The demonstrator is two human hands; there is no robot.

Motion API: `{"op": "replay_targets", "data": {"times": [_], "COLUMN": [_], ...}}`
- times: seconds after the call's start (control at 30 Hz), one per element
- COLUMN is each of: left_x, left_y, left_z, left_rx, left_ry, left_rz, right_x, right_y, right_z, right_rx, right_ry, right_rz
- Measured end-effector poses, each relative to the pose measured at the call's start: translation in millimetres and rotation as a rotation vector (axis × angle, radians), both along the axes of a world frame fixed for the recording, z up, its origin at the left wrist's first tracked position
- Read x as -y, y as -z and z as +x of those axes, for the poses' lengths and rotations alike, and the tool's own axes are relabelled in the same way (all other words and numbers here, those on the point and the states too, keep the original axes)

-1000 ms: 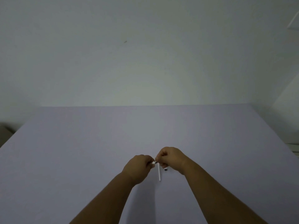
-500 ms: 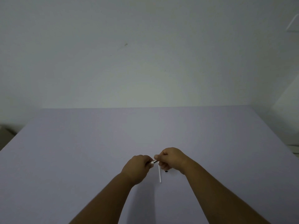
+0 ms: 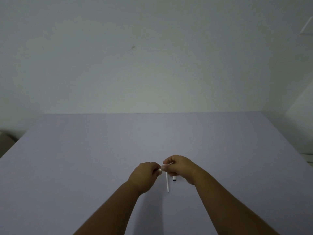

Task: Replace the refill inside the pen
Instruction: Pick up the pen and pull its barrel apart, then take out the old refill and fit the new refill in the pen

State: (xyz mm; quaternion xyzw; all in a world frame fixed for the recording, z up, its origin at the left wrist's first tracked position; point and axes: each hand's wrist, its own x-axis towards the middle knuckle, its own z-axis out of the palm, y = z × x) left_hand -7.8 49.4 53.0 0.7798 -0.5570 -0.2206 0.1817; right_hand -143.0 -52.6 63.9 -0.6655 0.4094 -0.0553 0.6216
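Observation:
My left hand (image 3: 145, 175) and my right hand (image 3: 179, 167) meet over the lilac table (image 3: 84, 158), knuckles up. Between them shows a small silvery pen part (image 3: 160, 169), pinched by my left fingers. A thin white refill (image 3: 169, 164) pokes out from my right fingers, pointing toward the left hand. Most of the pen is hidden inside both fists. On the table below the hands lies a second thin white refill (image 3: 167, 183), lengthwise toward me. Beside it, under my right hand, sits a short white piece with a dark end (image 3: 174, 178).
The lilac table reaches a pale wall at the back. Its left edge drops off near a dim brownish object (image 3: 6, 141). Pale furniture (image 3: 304, 133) stands off the right side.
My right hand has lifted and moved slightly right, so the thin white refill now shows at its fingertips and the dark-ended piece beneath it is more exposed. The left hand stays put.

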Motion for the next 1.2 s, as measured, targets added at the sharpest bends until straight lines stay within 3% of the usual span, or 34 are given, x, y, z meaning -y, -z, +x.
{"op": "replay_targets", "data": {"times": [0.1, 0.33, 0.57, 0.7, 0.8, 0.93, 1.0, 1.2], "left_x": [0, -3, -3, -3, 0, 9, 13, 21], "left_y": [0, 0, -7, -3, 5, 24, 34, 56], "left_z": [0, 2, -3, -3, -3, -10, -15, -22], "left_rx": [-0.018, -0.179, -0.342, -0.423, -0.524, -0.588, -0.626, -0.645], "left_ry": [-0.009, -0.097, -0.15, -0.218, -0.314, -0.419, -0.463, -0.511], "left_rz": [0.005, -0.015, -0.035, -0.004, 0.006, 0.038, 0.062, 0.115], "right_x": [0, 4, 5, 16, 28, 31, 27, 21], "right_y": [0, 1, -1, -2, 13, 54, 70, 88], "right_z": [0, -1, 4, 10, 4, -10, -12, -8], "right_rx": [-0.027, 0.226, 0.298, 0.355, 0.213, -0.286, -0.42, -0.44], "right_ry": [0.053, 0.235, 0.348, 0.542, 0.622, 0.298, 0.183, 0.277], "right_rz": [-0.038, 0.09, 0.139, 0.162, 0.058, -0.153, -0.229, -0.295]}}
